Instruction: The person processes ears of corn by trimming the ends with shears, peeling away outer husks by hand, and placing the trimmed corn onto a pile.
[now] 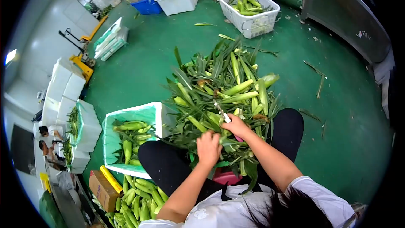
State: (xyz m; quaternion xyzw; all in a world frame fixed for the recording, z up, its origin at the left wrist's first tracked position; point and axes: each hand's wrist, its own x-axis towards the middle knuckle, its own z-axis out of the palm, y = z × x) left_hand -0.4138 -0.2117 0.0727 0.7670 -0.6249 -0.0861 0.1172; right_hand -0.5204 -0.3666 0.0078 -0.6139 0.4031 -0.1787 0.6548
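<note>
A big heap of corn husks, leaves and stalks (236, 84) lies between the knees. My right hand (237, 127) is closed around a cutting tool (222, 112) with a white part and a metal blade pointing away over the heap. My left hand (209, 147) is beside it at the near edge of the heap, fingers curled on green husk; what exactly they grip is hidden. Left of the knee stands a white foam box (158, 120) with a green liner, holding ears of corn (127, 150).
More corn (141, 202) is piled at lower left beside a cardboard box (102, 189) and a yellow roll (111, 179). A white basket of corn (253, 24) stands ahead. Foam boxes, a yellow pallet jack (82, 67) and two people (48, 147) are at left; a metal structure (346, 17) is at right.
</note>
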